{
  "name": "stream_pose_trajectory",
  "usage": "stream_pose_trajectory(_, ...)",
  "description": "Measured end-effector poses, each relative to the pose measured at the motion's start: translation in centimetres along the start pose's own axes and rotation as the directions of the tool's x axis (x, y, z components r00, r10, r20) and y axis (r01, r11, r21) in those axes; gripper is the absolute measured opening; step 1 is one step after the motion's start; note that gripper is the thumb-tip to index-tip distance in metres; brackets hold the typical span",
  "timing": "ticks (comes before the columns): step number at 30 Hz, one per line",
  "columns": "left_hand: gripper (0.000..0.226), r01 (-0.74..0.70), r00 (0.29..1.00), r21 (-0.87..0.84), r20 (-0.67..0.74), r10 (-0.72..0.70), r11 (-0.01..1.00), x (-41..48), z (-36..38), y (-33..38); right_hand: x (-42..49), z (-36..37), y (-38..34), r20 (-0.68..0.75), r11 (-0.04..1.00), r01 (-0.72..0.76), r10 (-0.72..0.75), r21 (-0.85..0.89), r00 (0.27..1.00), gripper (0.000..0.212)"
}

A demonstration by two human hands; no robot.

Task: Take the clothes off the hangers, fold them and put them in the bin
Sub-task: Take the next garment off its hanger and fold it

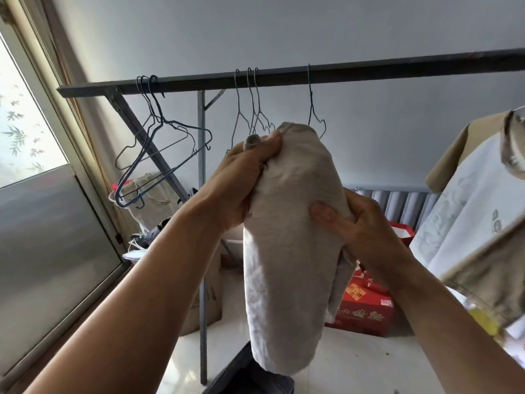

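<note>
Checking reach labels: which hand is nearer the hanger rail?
Left. The left hand grips the top of the pale garment below the rail; the right hand pinches its side, lower down.

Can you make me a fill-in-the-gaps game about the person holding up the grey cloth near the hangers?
1. The number of hands gripping the grey garment is ____.
2. The left hand has its grip ____ up the garment than the right hand.
3. The boxes on the floor behind the garment are coloured ____.

Missing words: two; higher; red.
</note>
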State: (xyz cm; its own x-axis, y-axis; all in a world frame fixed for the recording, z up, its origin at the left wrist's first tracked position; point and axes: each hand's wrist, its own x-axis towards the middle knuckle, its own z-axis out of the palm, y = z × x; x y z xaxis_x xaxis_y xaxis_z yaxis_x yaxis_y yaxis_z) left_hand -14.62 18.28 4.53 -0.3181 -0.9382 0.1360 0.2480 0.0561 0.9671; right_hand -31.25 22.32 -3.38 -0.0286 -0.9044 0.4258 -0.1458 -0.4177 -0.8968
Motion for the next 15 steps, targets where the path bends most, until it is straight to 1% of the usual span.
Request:
stream_pose_trajectory(1, 0.030, -0.002, 1.000, -0.016, -0.009, 0.002, 1.000, 0.1, -0.1, 0.1, 0.2, -0.3, 0.1, -0.030, 0.996, 0.015, -0.017, -0.085, 0.999, 0.029)
stream_pose_trajectory(3, 0.043, -0.007, 1.000, -0.035, -0.024, 0.006, 0.999, 0.1, -0.2, 0.2, 0.5, -0.7, 0.4, -0.119, 0.965, 0.026, -0.059, -0.261, 0.991, 0.036)
stream_pose_trajectory(4, 0.050, -0.007, 1.000, -0.038, -0.026, 0.006, 0.999, 0.1, -0.3, 0.2, 0.6, -0.7, 0.5, -0.153, 0.953, 0.033, -0.083, -0.302, 0.985, 0.036)
stream_pose_trajectory(5, 0.054, -0.008, 1.000, -0.037, -0.023, 0.007, 0.999, 0.1, -0.3, 0.2, 0.6, -0.7, 0.8, -0.164, 0.949, 0.056, -0.111, -0.311, 0.980, 0.030)
stream_pose_trajectory(7, 0.057, -0.005, 1.000, -0.035, -0.021, 0.004, 0.999, 0.1, -0.2, 0.1, 0.8, -0.6, 1.1, -0.106, 0.957, 0.094, -0.128, -0.276, 0.986, 0.008)
stream_pose_trajectory(8, 0.058, -0.001, 1.000, -0.037, -0.023, 0.000, 0.999, 0.1, -0.2, 0.1, 0.9, -0.6, 1.0, -0.057, 0.970, 0.094, -0.109, -0.224, 0.992, 0.010)
stream_pose_trajectory(10, 0.057, 0.002, 1.000, -0.048, -0.029, -0.004, 0.999, 0.2, -0.1, 0.1, 1.4, -0.8, 0.7, 0.023, 0.991, 0.053, -0.051, -0.119, 0.998, 0.026)
stream_pose_trajectory(11, 0.057, 0.001, 0.999, -0.056, -0.036, -0.003, 0.998, 0.3, -0.1, 0.1, 1.8, -1.1, 0.7, 0.042, 0.994, 0.033, -0.028, -0.101, 0.999, 0.028)
stream_pose_trajectory(14, 0.060, -0.006, 0.999, -0.072, -0.046, 0.003, 0.997, 0.5, -0.1, 0.1, 2.3, -1.6, 0.7, 0.090, 0.989, 0.019, -0.006, -0.144, 0.996, 0.018)
stream_pose_trajectory(15, 0.061, -0.010, 0.999, -0.074, -0.050, 0.006, 0.997, 0.5, -0.1, 0.0, 2.2, -1.4, 0.7, 0.111, 0.991, 0.015, 0.000, -0.130, 0.994, 0.022)
